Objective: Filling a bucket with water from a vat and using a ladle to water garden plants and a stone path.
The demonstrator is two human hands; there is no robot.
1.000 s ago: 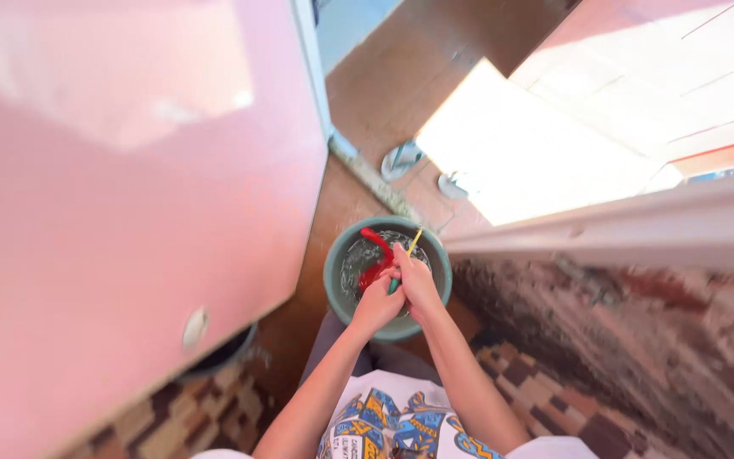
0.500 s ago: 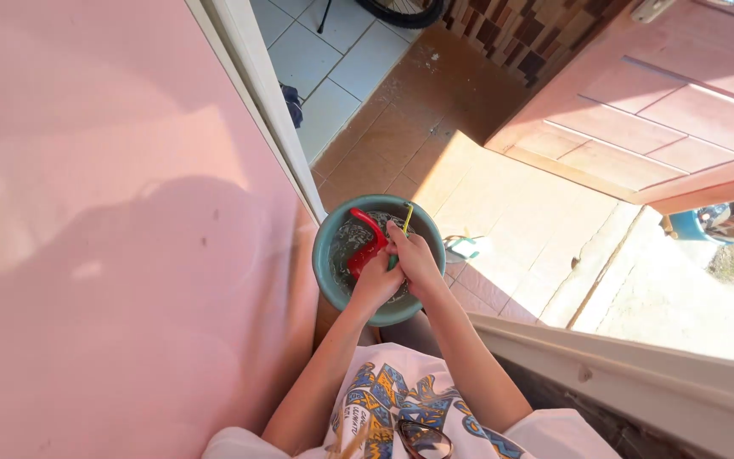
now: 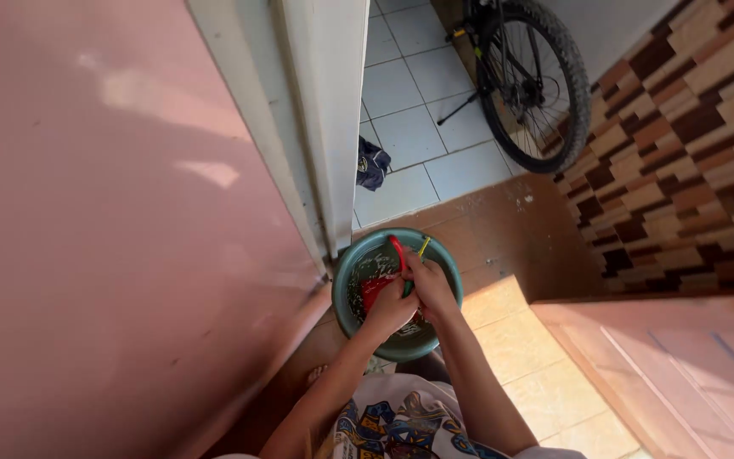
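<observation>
pink wall (image 3: 112, 255): fills the left side, plain, just left of the basin.
white door frame (image 3: 316, 110): upright, its foot just beside the basin's left rim.
dark cloth bundle (image 3: 372, 163): on the pale floor tiles past the frame, well apart from the hands.
basin (image 3: 346, 293): round teal-green bowl, on or just over the brown floor in front of the person, wet inside; looks like foamy or rippled water, hard to tell which.
red item (image 3: 377, 289): in the basin, under and between both hands, one curved end sticking up toward the far rim (image 3: 398, 251); kind unclear, plastic by the look.
left hand (image 3: 391, 308): closed round the red item's lower part, over the near half of the basin.
right hand (image 3: 431, 287): closed, fingers curled on a thin yellow stick (image 3: 423, 246) that pokes out above it toward the far rim; touching the left hand.
how to do it well: judgement only; keep the left grip firm so the red item stays low in the water, work in short strokes with the right, wrists inside the rim so nothing slops over.
bicycle wheel (image 3: 524, 85): top, leaning by the patterned brick wall (image 3: 681, 144), well apart.
pink door (image 3: 664, 374): lower right, sunlit tiles beside it.
</observation>
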